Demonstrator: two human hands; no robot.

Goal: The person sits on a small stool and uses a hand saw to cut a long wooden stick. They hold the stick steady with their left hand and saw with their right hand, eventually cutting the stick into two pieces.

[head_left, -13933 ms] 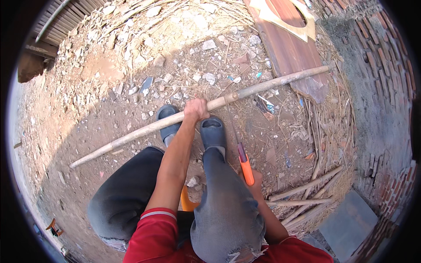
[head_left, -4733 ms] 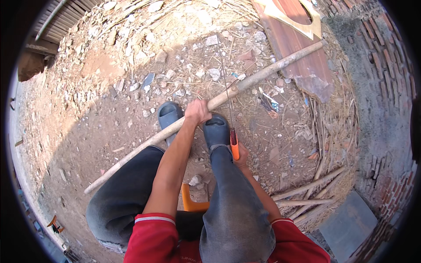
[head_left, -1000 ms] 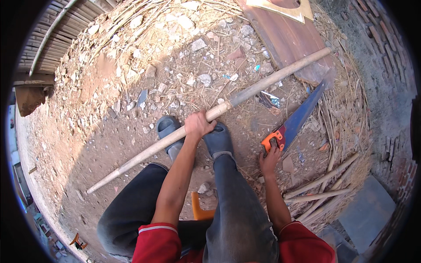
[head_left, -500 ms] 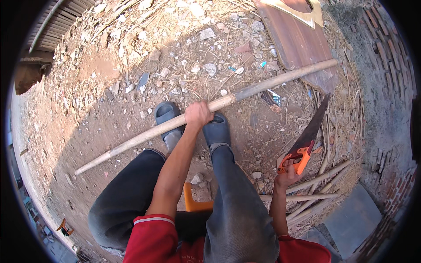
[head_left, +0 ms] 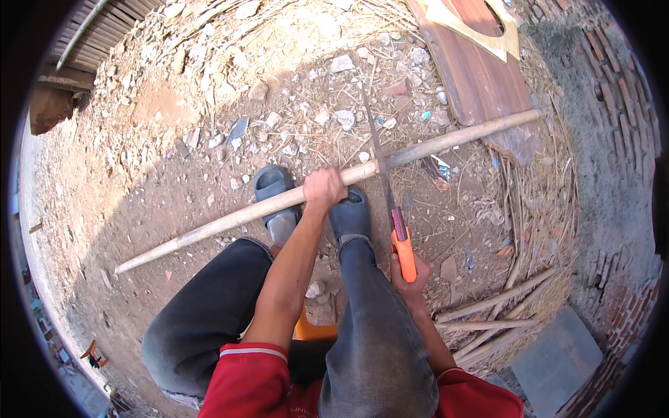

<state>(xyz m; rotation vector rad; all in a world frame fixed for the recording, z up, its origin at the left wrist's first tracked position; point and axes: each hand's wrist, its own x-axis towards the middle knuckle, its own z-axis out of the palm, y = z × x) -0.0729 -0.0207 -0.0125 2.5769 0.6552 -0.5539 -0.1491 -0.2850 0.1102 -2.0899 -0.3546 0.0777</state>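
A long wooden pole slants across in front of me, its right end resting over a brown wooden board. My left hand is wrapped round the pole near its middle, just above my grey sandals. In my right hand is the orange handle of a handsaw. The saw's narrow-looking blade crosses the pole just right of my left hand, where pale wood meets a greyer stretch. The blade appears to touch the pole there, pointing away from me.
Several thinner sticks lie at the right, beside a grey slab. A brick wall bounds the right side. Stones and straw litter the dirt ground. Part of an orange stool shows between my legs.
My right hand has brought the saw leftward from beside the pole's right end to across the pole, its blade now turned edge-on to view. My left hand keeps its grip on the pole.
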